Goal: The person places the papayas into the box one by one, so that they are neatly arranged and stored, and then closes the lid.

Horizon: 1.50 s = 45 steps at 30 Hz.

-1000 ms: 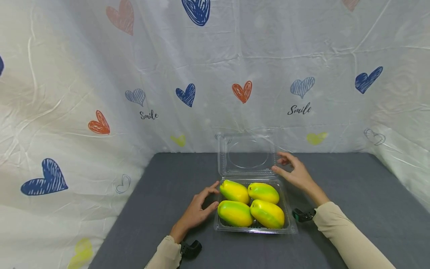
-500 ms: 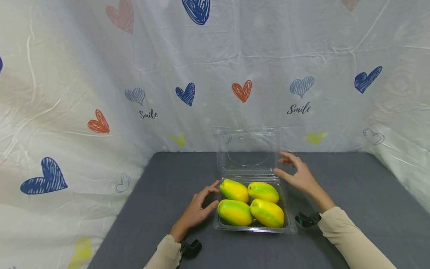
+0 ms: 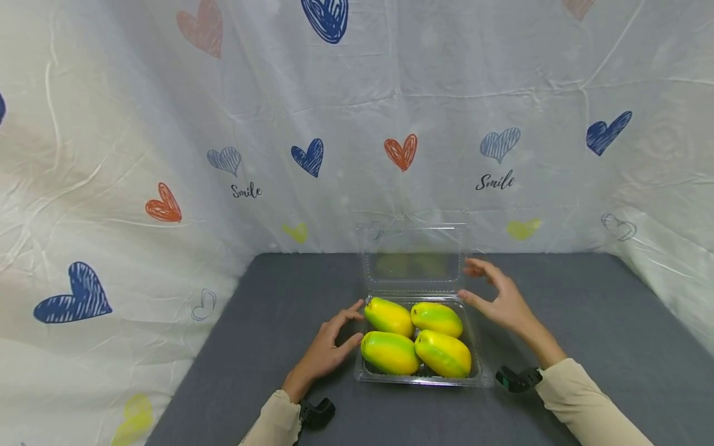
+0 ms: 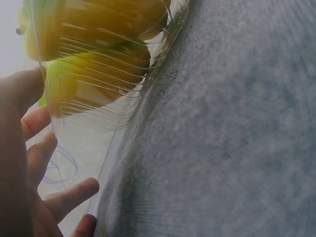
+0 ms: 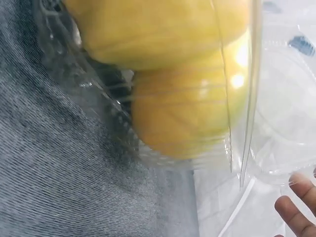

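Observation:
A clear plastic clamshell box (image 3: 424, 382) sits on the table, several yellow-green mangoes in it, such as the front left mango (image 3: 389, 354). Its hinged lid (image 3: 414, 244) stands up at the back, reflecting the fruit faintly. My left hand (image 3: 320, 356) rests at the box's left rim, thumb and fingertips by the edge and fingers spread. In the left wrist view the thumb meets the clear wall (image 4: 94, 84). My right hand (image 3: 496, 300) is beside the lid's right edge, fingers loosely bent; whether it touches the lid I cannot tell.
A dark grey cloth (image 3: 295, 279) covers the table. Behind it hangs a pale sheet (image 3: 346, 93) printed with hearts and "Smile". Black wrist bands (image 3: 517, 379) are worn on both arms.
The lid first leaned back, then came forward a little, and now shows a reflection of the fruit. My right hand has moved slightly down and right. The left hand has stayed put.

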{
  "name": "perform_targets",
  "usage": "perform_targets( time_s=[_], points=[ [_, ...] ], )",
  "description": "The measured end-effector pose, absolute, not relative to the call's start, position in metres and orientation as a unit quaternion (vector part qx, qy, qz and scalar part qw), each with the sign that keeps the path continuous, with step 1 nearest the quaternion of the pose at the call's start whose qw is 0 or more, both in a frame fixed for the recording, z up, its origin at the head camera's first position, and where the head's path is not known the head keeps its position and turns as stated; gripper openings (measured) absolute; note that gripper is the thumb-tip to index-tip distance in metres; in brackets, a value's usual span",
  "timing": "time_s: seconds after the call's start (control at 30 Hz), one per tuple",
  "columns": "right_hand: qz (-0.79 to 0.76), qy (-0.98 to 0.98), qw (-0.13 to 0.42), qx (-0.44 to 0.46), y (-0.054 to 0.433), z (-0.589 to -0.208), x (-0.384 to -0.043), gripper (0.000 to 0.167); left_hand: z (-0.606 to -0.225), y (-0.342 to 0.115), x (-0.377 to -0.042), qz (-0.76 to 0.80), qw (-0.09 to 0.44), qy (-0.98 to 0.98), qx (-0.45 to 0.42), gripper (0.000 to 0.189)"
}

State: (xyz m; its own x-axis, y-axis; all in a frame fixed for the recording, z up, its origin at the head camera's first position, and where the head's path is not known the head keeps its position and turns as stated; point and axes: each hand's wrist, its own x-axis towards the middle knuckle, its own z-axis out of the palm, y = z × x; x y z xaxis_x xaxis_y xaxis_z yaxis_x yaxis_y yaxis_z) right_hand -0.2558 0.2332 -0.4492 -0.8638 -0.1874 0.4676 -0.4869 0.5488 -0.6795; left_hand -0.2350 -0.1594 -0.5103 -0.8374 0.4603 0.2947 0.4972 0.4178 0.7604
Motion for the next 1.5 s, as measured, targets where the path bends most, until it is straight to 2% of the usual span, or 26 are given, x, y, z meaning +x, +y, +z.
perform_targets(
  time_s=[0.47,0.83,1.03,1.2,1.37,1.5],
  points=[
    [0.425,-0.859,0.203,0.202,0.232,-0.454,-0.238,0.067,-0.512,-0.16,-0.237,-0.461,0.026,-0.839,-0.288,0.034],
    [0.427,-0.851,0.231,0.2,0.232,-0.463,-0.229,0.051,-0.513,-0.159,-0.236,-0.456,0.032,-0.842,-0.286,0.033],
    [0.431,-0.859,0.21,0.179,0.234,-0.466,-0.223,0.043,-0.514,-0.159,-0.236,-0.455,0.038,-0.841,-0.29,0.032],
    [0.427,-0.872,0.179,0.157,0.237,-0.469,-0.216,0.046,-0.513,-0.159,-0.237,-0.453,0.042,-0.844,-0.285,0.034],
    [0.425,-0.866,0.184,0.187,0.24,-0.474,-0.213,0.042,-0.512,-0.16,-0.237,-0.44,0.064,-0.845,-0.297,0.036],
    [0.433,-0.858,0.173,0.217,0.243,-0.479,-0.213,0.036,-0.513,-0.16,-0.237,-0.449,0.056,-0.843,-0.292,0.034]
  ],
)
